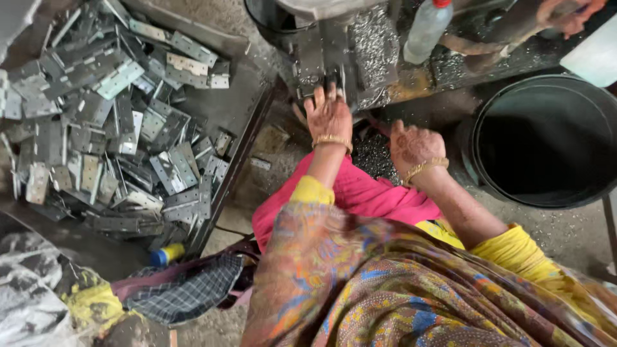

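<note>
Far left, a heap of flat metal hinges (109, 122) fills a dark steel tray (241, 119), leaves lying every way, some open, some folded; a few strays sit near the tray's right edge. Below it, a yellow-and-blue capped tube (167, 254) lies beside a checked cloth (186, 292). Centre, the left hand (329, 115) reaches forward over a pink cloth (360, 193) to the small press or drilling fixture (334, 58); its fingers are spread and laid flat, the tips at the fixture's slot, apparently seating a workpiece there, though the piece itself is hidden under the fingertips and cannot be made out. Gold bangle at the wrist. Just right, the right hand (411, 146) hangs lower, over a dark pile of metal swarf (373, 157); fingers curled downward, and it cannot be told whether they grasp anything. Judgement: the step reads as loading a piece into the fixture, and doing it well would mean pushing the piece square against its stop with the fingertips, then drawing them clear of the tool. Swarf is sharp, so a brushing touch is safer than a grab. Further right, a clear plastic bottle with a red cap (427, 29) stands on the machine bed, and a large black bucket (546, 193) stands well apart. Top right, another person's hand (569, 16) holds a lever.
</note>
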